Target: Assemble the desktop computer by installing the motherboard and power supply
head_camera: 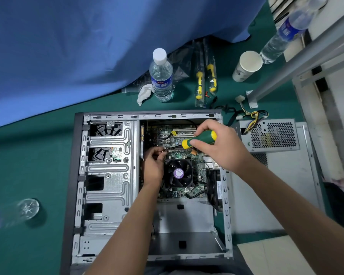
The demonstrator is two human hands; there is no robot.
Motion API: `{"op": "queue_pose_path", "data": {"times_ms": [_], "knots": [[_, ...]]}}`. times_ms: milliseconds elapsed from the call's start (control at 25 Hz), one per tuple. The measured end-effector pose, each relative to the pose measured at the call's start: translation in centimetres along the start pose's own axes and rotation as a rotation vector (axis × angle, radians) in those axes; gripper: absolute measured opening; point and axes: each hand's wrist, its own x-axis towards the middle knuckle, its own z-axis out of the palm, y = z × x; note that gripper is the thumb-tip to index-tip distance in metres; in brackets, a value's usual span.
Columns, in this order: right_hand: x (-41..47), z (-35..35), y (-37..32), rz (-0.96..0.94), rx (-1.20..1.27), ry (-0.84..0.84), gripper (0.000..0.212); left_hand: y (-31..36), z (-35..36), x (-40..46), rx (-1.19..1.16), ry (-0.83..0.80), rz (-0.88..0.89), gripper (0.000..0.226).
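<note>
Your right hand [216, 147] grips the green-and-yellow screwdriver [199, 139], fingers curled round its handle. Your left hand [154, 163] pinches at the shaft tip over the motherboard [187, 153], seated inside the computer case [107, 175]. The power supply [274, 135] lies just outside the case's right edge on the worktop [38, 165].

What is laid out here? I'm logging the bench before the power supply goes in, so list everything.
computer case: 1, grey, centre
motherboard: 1, green, inside case
cooler fan: 1, black, on motherboard
power supply: 1, grey, right of case
water bottles: 3, clear; back, right, left edge
paper cup: 1, white, back
packaged screwdrivers: 2, yellow, back
screwdriver: 1, green-yellow, right hand
left hand: at the tip
right hand: grips handle
</note>
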Motion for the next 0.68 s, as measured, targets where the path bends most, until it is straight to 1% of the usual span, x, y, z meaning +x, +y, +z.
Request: {"op": "queue_pose_path", "data": {"times_ms": [120, 280, 400, 560, 680], "knots": [[0.0, -0.2, -0.1, -0.014, 0.035, 0.012, 0.018, 0.0, 0.0, 0.0, -0.021, 0.006, 0.001, 0.008], [0.3, -0.5, -0.2, 0.012, 0.077, 0.024, 0.017, 0.1, 0.0, 0.1, -0.027, -0.019, 0.027, 0.01], [0.5, -0.4, -0.4, 0.006, 0.04, 0.001, 0.018, 0.1, 0.1, 0.0, 0.015, -0.006, 0.061, 0.01], [0.4, 0.1, -0.9, 0.005, 0.01, -0.019, 0.019, 0.0, 0.2, 0.0, 0.002, 0.022, 0.049, 0.006], [0.7, -0.1, -1.0, 0.071, 0.054, -0.052, 0.017, 0.0, 0.2, 0.1, 0.028, 0.041, 0.046, 0.006]]}}
